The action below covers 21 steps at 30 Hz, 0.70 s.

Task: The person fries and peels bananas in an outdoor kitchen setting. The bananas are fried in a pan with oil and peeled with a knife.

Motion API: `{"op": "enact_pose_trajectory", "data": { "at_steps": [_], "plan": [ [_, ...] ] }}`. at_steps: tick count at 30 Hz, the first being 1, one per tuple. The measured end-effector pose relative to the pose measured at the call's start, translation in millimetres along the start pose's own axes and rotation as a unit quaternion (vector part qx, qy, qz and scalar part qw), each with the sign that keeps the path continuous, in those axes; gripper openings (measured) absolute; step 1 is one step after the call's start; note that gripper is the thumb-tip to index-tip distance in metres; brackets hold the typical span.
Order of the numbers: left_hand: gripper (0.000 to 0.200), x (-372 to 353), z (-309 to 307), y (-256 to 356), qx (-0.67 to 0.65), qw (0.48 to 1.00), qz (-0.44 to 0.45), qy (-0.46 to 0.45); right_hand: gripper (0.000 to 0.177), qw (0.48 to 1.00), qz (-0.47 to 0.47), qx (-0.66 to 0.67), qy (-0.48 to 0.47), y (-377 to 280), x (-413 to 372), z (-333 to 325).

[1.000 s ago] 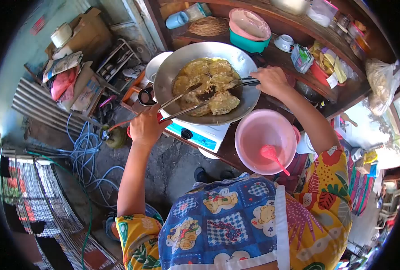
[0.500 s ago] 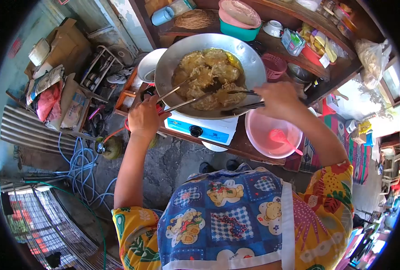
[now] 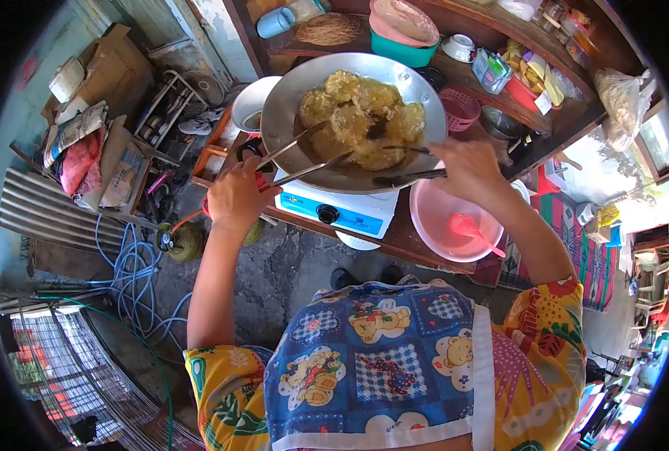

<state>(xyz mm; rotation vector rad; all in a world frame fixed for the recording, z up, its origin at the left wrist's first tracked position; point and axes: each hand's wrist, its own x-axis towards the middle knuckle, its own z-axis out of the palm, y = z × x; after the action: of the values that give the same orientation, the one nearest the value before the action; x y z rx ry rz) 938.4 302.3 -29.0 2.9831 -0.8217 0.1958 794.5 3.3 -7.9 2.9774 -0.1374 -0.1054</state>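
The fritters (image 3: 361, 120) have bunched at the wok's (image 3: 282, 116) far side, golden, seemingly nearly done but not lifted out; left hand (image 3: 235, 197) clamps tongs (image 3: 308, 171), right hand (image 3: 470, 167) grips a dark-handled utensil (image 3: 409, 177).

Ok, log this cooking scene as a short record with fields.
wok: sits on a white and blue stove, holds golden fried pieces
left hand: closed on metal tongs, tips inside the wok
right hand: closed on a dark utensil that reaches over the wok's near rim
beside the stove: pink bowl with a pink spoon in it
behind the wok: teal bowl on the wooden counter
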Motion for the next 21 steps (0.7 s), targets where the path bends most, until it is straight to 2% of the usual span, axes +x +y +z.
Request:
{"op": "enact_pose_trajectory", "data": {
  "at_steps": [2,5,6,11,16,18,21],
  "plan": [
    [0.049,-2,-3,5,0.008,1.0,-0.006,-0.01,0.045,0.999,-0.021,0.012,0.028,-11,0,2],
    [0.05,-6,-6,12,0.013,1.0,-0.008,0.0,0.041,1.0,-0.016,-0.004,0.017,-20,11,22],
    [0.05,-6,-7,12,0.015,1.0,-0.01,0.001,0.028,0.996,-0.046,-0.012,0.075,-19,14,30],
    [0.051,-11,0,11,0.024,0.998,0.055,0.024,0.02,0.992,-0.052,-0.033,0.107,-9,19,42],
    [0.047,-5,7,36,0.032,0.999,0.043,0.003,0.019,0.989,-0.063,-0.023,0.133,10,26,41],
    [0.039,2,15,40,0.05,0.996,0.069,0.005,0.043,0.999,-0.023,-0.036,0.016,13,27,32],
    [0.035,5,25,40,0.054,0.994,0.085,0.039,0.041,0.999,-0.021,-0.026,0.024,18,21,27]
  ]
}}
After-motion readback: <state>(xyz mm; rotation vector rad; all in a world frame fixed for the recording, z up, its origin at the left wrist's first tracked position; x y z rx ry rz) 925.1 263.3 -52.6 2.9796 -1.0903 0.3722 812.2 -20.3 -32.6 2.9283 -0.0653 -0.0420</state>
